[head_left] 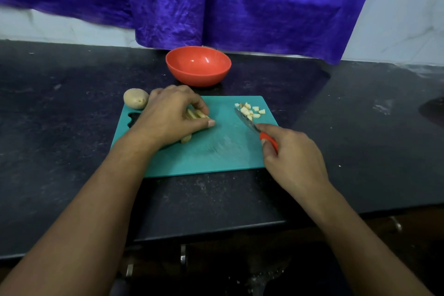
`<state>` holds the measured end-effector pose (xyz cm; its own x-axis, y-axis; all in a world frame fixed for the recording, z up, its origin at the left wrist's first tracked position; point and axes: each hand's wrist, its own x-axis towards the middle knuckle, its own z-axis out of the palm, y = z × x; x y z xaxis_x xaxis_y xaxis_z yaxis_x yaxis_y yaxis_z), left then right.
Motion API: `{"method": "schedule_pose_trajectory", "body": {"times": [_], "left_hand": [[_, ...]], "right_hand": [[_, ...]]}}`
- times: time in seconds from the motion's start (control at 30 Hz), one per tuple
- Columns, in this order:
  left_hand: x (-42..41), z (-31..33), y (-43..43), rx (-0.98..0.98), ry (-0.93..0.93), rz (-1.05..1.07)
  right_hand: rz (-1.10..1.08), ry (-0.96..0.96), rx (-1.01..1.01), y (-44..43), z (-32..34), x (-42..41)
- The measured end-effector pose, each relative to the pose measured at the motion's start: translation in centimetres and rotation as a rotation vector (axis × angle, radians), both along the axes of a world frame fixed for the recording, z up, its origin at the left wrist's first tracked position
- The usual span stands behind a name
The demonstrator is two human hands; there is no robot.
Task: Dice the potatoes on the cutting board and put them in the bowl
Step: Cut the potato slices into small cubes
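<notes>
Left hand (171,115) is curled over, pinching a bunch of potato sticks (198,114) on the teal cutting board (216,151). Right hand (292,156) grips the red-handled knife (254,127), its blade touching pale diced cubes (251,110).

The bowl (198,65) stands at 12 o'clock behind the cutting board (204,156). On the board: whole potato (135,98) at 10, potato strips (197,114) near centre, diced pieces (249,110) at 2, knife (247,122) at 3.

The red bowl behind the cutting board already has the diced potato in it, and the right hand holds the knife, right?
Not quite. The head view shows the red bowl empty; the diced potato lies on the cutting board, at its far right corner. The right hand does hold the knife.
</notes>
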<state>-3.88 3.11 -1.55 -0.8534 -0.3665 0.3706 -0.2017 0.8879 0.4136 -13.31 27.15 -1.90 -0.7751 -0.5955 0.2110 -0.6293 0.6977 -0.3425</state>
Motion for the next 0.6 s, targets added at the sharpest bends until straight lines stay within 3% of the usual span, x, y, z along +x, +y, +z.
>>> {"method": "schedule_pose_trajectory", "body": {"times": [0.27,0.4,0.5,0.6], "left_hand": [[-1.6,-0.5,1.2,-0.117,0.188,0.054],[-2.3,-0.8,1.9,0.018,0.303,0.042],[-2.9,-1.1,2.5,0.146,0.218,0.023],[-3.2,-1.3,2.6,0.030,0.082,0.015]], "right_hand": [[-0.009,-0.014,-0.026,-0.1,0.3,-0.1],[-0.015,-0.030,-0.053,0.1,0.7,0.1],[-0.021,-0.047,-0.088,0.3,1.0,0.1],[-0.024,-0.050,-0.080,0.4,1.2,0.2]]}}
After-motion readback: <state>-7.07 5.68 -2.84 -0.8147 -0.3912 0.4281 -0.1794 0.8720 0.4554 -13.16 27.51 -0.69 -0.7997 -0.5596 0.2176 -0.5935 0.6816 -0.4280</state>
